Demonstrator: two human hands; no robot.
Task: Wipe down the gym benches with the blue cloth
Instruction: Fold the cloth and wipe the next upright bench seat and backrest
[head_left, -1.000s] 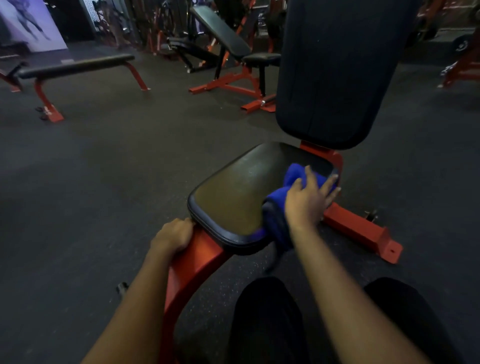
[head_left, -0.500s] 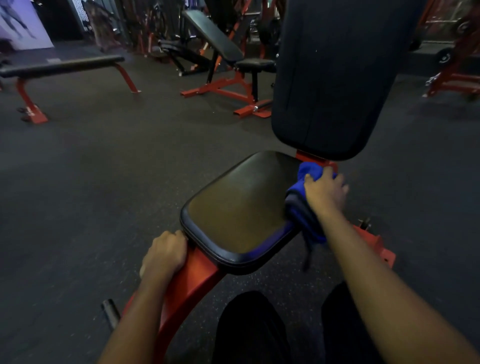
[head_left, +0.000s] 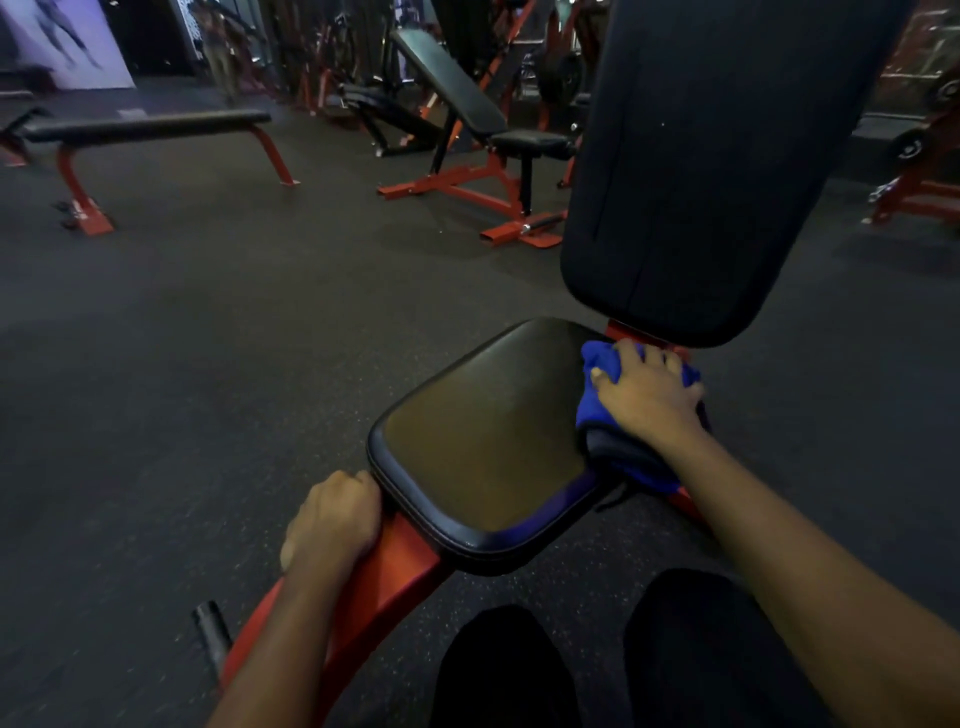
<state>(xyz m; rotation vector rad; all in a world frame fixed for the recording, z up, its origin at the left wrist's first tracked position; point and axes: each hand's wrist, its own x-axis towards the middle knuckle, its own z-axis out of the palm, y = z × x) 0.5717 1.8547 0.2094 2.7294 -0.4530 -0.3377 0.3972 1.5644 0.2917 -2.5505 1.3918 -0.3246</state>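
Right hand, arm extended, fingers curled over blue cloth at counter's far right corner, under backrest. Left hand clenched round red frame.

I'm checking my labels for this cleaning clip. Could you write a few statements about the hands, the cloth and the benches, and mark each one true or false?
1. The right hand grips the cloth at the far right corner of the seat, just below the backrest. True.
2. The left hand holds a spray bottle. False: it grips the red frame beside the seat's near left corner.
3. The cloth lies on the floor. False: it is bunched under the right hand on the seat.
4. A flat bench stands at far left in the background. True.
5. The backrest lies flat, level with the seat. False: it is raised steeply.
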